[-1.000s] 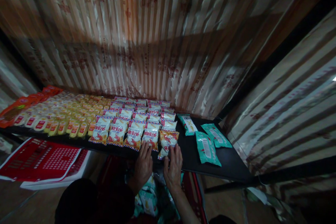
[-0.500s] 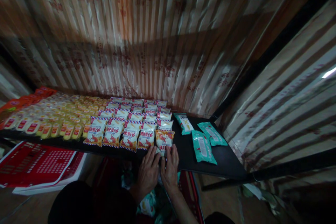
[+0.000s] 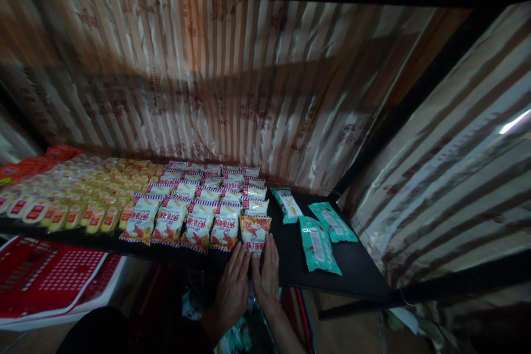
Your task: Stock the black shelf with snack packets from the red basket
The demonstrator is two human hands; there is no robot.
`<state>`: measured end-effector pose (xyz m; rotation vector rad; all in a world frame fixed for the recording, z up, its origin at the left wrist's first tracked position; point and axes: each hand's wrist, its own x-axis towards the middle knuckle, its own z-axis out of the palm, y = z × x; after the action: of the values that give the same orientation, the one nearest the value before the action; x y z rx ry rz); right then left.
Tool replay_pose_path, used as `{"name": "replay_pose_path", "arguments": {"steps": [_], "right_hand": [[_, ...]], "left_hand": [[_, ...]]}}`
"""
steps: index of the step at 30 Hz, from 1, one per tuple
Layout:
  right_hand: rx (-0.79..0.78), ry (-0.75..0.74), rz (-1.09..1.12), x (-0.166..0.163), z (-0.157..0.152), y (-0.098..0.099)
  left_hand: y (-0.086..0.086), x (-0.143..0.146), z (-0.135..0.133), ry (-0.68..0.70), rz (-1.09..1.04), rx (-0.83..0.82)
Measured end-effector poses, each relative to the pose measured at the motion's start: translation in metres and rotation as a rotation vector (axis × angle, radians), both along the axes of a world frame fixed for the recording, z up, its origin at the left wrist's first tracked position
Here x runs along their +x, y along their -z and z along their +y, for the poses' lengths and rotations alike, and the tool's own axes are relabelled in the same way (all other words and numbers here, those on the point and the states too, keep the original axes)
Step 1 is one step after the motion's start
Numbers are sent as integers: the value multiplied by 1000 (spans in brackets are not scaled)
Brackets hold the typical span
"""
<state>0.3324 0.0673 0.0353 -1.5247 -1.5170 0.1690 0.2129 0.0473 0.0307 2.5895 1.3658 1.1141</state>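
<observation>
from the head camera, i have both of the person's hands at the near edge of the black shelf, low in the middle of the scene. the shrimp-print packet lies directly beyond the fingers, at the near right end of the rows of pale packets. its orange part is at the far end, while on the front pale packets beside it the orange part is near. the left hand has its fingers close together, slanting to the packet's near left corner. the right hand has its fingers side by side along the near right edge, its thumb by the near end. the fingertips look to be against the packet, but i cannot tell whether either hand pinches it.

to the right, three teal packets lie apart from the hands: one far and upright in print, two overlapping nearer the right end. left of the rows i see yellow packs, then white ones and orange bags at the far left. a red basket sits lower left.
</observation>
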Motion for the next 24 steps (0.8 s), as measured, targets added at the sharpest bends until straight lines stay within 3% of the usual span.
{"name": "replay_pose_path", "arguments": {"steps": [12,24], "right_hand": [[-32,-45,100,3,5,-7],[-110,93,252,3,33,2]], "left_hand": [[-1,0,4,7,1,-32],[7,1,5,2,36,-49]]}}
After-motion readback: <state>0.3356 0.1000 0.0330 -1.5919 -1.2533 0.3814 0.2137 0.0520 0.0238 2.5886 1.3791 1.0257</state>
